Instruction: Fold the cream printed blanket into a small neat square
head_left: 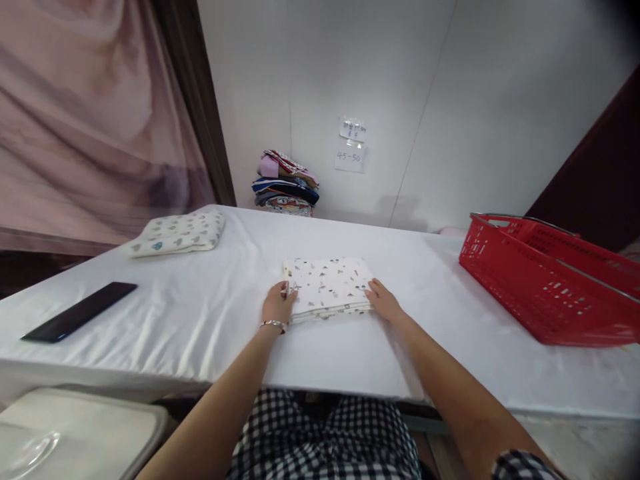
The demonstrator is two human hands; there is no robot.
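A folded white cloth (327,283) with small dark printed figures lies flat on the white-covered table, its layers showing along the near edge. My left hand (278,307), with a silver bracelet at the wrist, grips the cloth's left edge, thumb on top. At the opposite edge, my right hand (385,301) holds the right side, its fingertips resting on the upper layer. Both hands are low, close to the tabletop.
A second folded cloth (183,233) with coloured prints lies at the back left. Nearer is a dark flat slab (83,311). A red plastic basket (530,287) stands at the right. Behind the table rises a stack of folded fabrics (285,187) against the wall.
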